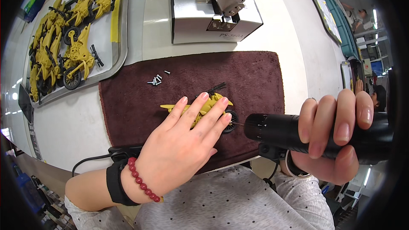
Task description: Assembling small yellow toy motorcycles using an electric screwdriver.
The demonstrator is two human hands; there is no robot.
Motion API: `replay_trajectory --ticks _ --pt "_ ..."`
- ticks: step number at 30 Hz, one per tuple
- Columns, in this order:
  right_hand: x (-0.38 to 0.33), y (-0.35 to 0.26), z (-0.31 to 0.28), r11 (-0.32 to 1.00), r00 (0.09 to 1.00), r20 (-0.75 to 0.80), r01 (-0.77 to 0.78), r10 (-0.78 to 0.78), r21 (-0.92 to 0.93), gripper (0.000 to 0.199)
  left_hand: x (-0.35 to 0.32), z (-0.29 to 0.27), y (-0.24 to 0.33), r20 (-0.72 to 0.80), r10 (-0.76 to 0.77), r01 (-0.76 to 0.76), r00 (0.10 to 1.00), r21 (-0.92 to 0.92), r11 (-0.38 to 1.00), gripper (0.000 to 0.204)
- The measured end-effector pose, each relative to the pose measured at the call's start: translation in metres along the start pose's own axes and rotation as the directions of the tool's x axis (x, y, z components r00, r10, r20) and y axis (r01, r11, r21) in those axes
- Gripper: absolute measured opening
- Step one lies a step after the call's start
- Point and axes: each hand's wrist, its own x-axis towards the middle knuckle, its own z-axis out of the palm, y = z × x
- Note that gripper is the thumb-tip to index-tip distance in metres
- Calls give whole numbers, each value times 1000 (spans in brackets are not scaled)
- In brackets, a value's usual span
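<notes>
Left hand (pixel 183 142) flat, fingers spread and extended, palm down, pressing on the yellow plastic toy motorcycle (pixel 203 107) that lies on its side roughly mid-way across the dark brown terry cloth mat (pixel 128 102); not gripping, just pinning it, fingertips reaching over the bike's body. Red bead bracelet (pixel 142 183) and black wrist strap (pixel 115 183) on that wrist. Right hand (pixel 334 138) clenched around the black cylindrical electric screwdriver (pixel 277 131), fingers wrapped over the top of the barrel, thumb underneath; tool held horizontal, thin bit pointing left, tip at the toy's black wheel (pixel 231 121), right beside the left hand's fingertips. Cannot tell whether the bit is seated in a screw. Small cluster of loose silver screws (pixel 156 80) on the mat, up-left of the toy, well apart from both hands. Mat sits on the white surface (pixel 76 119). Behind the mat: grey metal box-shaped screw feeder machine (pixel 215 8). Far left: metal tray (pixel 121 38) holding a pile of more yellow toy motorcycles (pixel 64 42). Black cable (pixel 91 161) runs along the surface's near edge under the left wrist.
</notes>
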Motion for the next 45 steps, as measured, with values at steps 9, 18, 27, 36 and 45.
replay_trajectory --ticks 9,18,27,36,45 --pt "7 3 -3 998 994 103 -40 34 55 35 0 4 -2 -25 -3 3 1000 11 1000 55" --pt "20 -4 22 956 951 167 -233 262 -177 29 -2 7 -4 -42 6 -3 999 76 997 55" --pt "11 -2 15 986 974 174 -127 144 -108 28 -1 7 0 -97 31 -28 995 33 999 53" --pt "45 -42 -2 973 977 -38 211 -208 91 30 -5 6 19 -163 -200 216 966 85 973 61" --pt "107 -23 -4 982 987 77 126 -138 142 18 -6 25 49 -180 -416 430 891 46 902 63"
